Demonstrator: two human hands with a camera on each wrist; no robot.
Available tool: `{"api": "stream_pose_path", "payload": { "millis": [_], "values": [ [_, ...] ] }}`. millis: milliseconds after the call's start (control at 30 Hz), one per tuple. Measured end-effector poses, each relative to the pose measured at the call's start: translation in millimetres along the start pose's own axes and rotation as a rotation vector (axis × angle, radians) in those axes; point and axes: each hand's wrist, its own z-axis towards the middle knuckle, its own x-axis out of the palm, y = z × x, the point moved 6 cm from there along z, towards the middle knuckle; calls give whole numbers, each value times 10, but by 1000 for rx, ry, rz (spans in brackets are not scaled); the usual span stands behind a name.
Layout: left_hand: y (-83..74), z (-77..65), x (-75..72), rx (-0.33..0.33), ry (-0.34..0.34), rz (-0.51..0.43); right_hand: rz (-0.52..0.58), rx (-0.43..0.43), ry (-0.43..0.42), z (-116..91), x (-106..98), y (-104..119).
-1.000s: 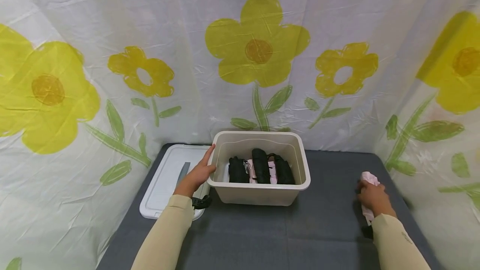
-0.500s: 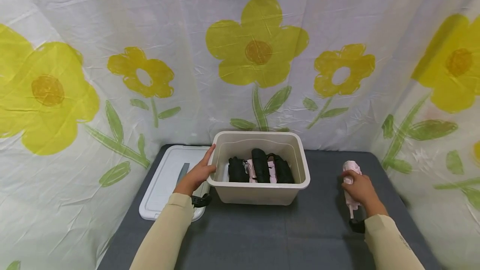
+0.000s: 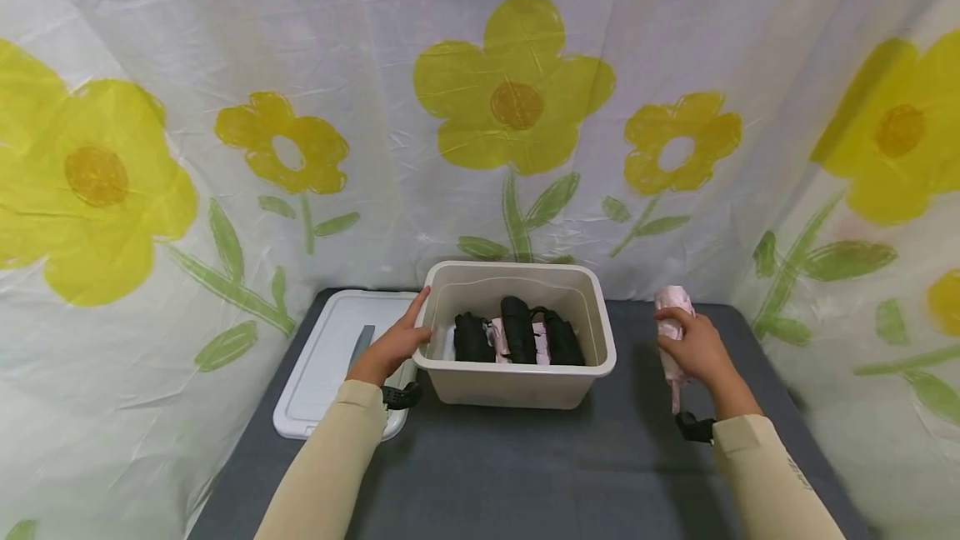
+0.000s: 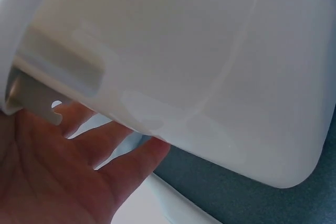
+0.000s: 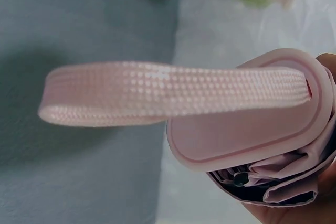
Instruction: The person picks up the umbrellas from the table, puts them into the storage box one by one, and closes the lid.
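My right hand (image 3: 697,347) grips a pink folding umbrella (image 3: 673,302), raised above the table to the right of a beige storage bin (image 3: 517,388). The umbrella's flat pink end and woven loop strap (image 5: 173,88) face the right wrist view, its folded fabric partly hidden by the hand. My left hand (image 3: 392,350) rests at the bin's left rim; in the left wrist view spread fingers (image 4: 139,166) touch the outer wall below the rim. Inside the bin lie three black rolled bundles that look like folded umbrellas (image 3: 519,330), with pink ones (image 3: 541,343) between them.
A white lid (image 3: 322,373) with a grey handle (image 3: 362,343) lies on the table left of the bin, partly under the left hand. Dark grey cloth covers the table (image 3: 525,473). A flower-printed curtain (image 3: 390,215) stands close behind and at both sides.
My right hand has lifted the pink umbrella off the table's right side and moved it left and away from me, towards the bin. The left hand has stayed at the bin's rim.
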Motion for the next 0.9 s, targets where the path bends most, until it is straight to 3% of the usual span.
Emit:
{"api": "stream_pose_path", "payload": {
  "millis": [500, 900],
  "values": [
    [37, 18, 25, -14, -57, 4, 34, -107, -43, 91, -155, 556],
    [38, 20, 5, 15, -108, 56, 117, -141, 10, 224, -177, 999]
  ]
}}
